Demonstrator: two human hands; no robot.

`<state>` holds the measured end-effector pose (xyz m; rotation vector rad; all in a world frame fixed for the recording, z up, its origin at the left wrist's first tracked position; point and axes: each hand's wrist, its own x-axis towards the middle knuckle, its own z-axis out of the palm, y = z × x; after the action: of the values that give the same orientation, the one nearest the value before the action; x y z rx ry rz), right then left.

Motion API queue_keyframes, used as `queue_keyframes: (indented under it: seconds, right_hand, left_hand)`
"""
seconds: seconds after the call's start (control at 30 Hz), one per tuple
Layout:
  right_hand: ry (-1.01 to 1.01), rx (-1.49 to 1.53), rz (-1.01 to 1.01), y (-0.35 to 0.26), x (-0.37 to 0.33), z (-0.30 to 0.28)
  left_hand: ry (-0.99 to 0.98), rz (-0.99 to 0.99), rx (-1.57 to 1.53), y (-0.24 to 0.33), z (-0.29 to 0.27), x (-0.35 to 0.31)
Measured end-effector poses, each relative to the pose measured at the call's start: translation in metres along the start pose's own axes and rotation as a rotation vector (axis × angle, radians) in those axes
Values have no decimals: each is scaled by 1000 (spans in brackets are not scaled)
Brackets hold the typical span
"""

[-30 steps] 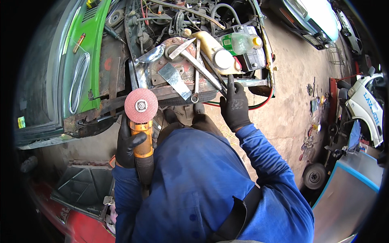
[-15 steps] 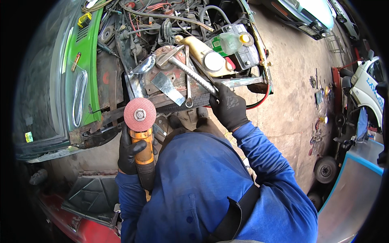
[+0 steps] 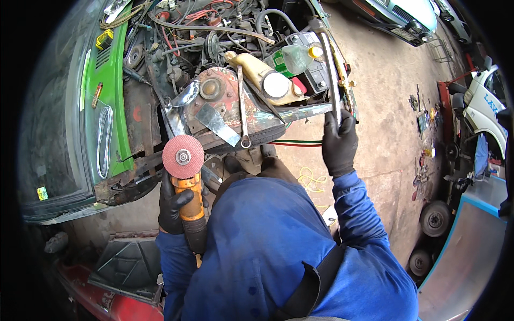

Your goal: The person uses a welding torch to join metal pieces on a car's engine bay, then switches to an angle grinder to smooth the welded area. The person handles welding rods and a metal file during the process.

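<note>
My left hand (image 3: 169,207), in a black glove, grips a yellow-and-black angle grinder (image 3: 189,204) by its body. The grinder's reddish disc (image 3: 172,155) faces up beside the car's front edge. My gloved right hand (image 3: 340,145) is closed round the lower end of a hammer's handle (image 3: 330,75). The hammer points away from me, its head by the battery (image 3: 320,75) at the engine bay's right edge. Left of it, a spanner (image 3: 242,107) and a bare sheet-metal piece (image 3: 218,124) lie on the rusty round-topped mount (image 3: 227,85).
A cream reservoir (image 3: 251,67) and a plastic bottle (image 3: 297,58) sit in the engine bay. A tape measure (image 3: 104,39) and coiled wire (image 3: 105,136) lie on the green panel (image 3: 119,101). Tools, wheels (image 3: 435,218) and other vehicles stand to the right. A yellow cord (image 3: 310,179) crosses the floor.
My right hand has moved right with the hammer, lifting its head off the round mount and swinging it over to the battery side. The grinder stays nearly in place in my left hand.
</note>
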<state>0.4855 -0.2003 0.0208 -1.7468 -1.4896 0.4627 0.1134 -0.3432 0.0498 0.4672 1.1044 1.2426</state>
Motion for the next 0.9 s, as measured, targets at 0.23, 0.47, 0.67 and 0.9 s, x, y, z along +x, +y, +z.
queue_keyframes:
  seconds: [0.23, 0.47, 0.67, 0.9]
  right_hand:
    - [48, -277, 50, 53, 44, 3]
    - [11, -509, -12, 88, 53, 27]
    - [-3, -517, -66, 102, 48, 34]
    - [-13, -601, -218, 86, 46, 28]
  left_hand:
    - [-32, -8, -2, 0, 8, 6]
    - [-54, -76, 49, 2, 8, 8]
    - [-81, -71, 36, -2, 3, 9]
    - [-50, 15, 169, -3, -7, 22]
